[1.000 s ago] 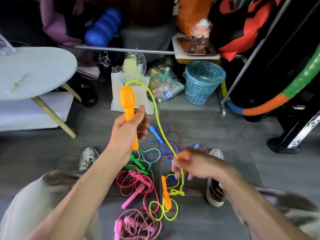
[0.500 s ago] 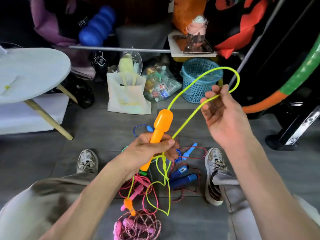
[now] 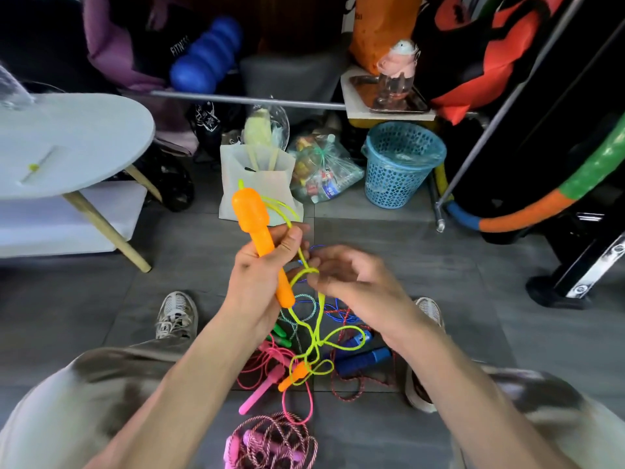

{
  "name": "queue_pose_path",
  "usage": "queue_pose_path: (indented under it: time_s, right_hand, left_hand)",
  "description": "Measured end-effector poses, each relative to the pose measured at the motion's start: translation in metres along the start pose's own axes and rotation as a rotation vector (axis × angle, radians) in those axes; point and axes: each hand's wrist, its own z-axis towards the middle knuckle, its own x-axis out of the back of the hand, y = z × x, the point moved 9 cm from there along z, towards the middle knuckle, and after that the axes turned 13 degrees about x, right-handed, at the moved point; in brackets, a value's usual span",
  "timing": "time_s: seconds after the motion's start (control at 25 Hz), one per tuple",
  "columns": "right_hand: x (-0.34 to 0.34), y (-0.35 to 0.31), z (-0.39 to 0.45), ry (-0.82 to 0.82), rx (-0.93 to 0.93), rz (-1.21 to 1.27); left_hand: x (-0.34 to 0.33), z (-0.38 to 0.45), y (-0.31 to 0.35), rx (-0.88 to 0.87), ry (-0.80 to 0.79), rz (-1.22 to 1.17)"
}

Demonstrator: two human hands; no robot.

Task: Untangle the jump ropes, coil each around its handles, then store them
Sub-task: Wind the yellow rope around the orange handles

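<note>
My left hand (image 3: 260,282) grips an orange jump-rope handle (image 3: 257,231), held upright over the floor. Its neon yellow cord (image 3: 318,336) loops down past my thumb to the second orange handle (image 3: 293,376), which hangs low. My right hand (image 3: 348,277) pinches the yellow cord just right of the held handle. On the floor below lies a tangle: a pink rope with a pink handle (image 3: 258,392), blue handles (image 3: 363,358), a green handle (image 3: 281,333) and a red speckled cord (image 3: 351,390). A coiled pink rope bundle (image 3: 270,445) lies near the bottom edge.
A white round table (image 3: 74,143) stands at left. A cream tote bag (image 3: 257,184), a plastic bag of bottles (image 3: 321,170) and a blue mesh basket (image 3: 400,164) line the back. My shoes (image 3: 176,314) flank the rope pile on grey tiles.
My right hand came down from its raised position at the right to the cord beside the handle. The wide yellow loop has collapsed. My left hand turned the orange handle more upright.
</note>
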Motion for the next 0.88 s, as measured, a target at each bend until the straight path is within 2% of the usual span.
queue_pose_path:
  time_s: [0.12, 0.24, 0.32, 0.48, 0.56, 0.72, 0.88]
  right_hand:
    - [-0.001, -0.017, -0.002, -0.016, 0.123, -0.203]
    - [0.002, -0.034, -0.002, 0.008, 0.222, -0.247]
    - [0.028, -0.037, -0.001, 0.184, 0.215, -0.173]
    - [0.144, -0.017, -0.015, 0.853, 0.131, 0.422]
    - [0.189, -0.013, -0.029, 1.071, 0.208, 0.581]
    - [0.223, -0.025, -0.051, 1.210, 0.371, 0.387]
    - [0.237, -0.037, -0.070, 1.326, 0.289, 0.240]
  left_hand:
    - [0.008, 0.001, -0.001, 0.030, 0.065, -0.039]
    - [0.008, 0.002, -0.003, 0.042, 0.064, -0.107]
    - [0.022, 0.006, -0.003, 0.049, 0.148, -0.204]
    - [0.068, 0.013, 0.013, 0.034, 0.362, -0.316]
    - [0.080, 0.011, 0.027, -0.028, 0.391, -0.327]
    - [0.101, 0.004, 0.047, -0.133, 0.451, -0.331]
    - [0.118, -0.002, 0.062, -0.209, 0.523, -0.267]
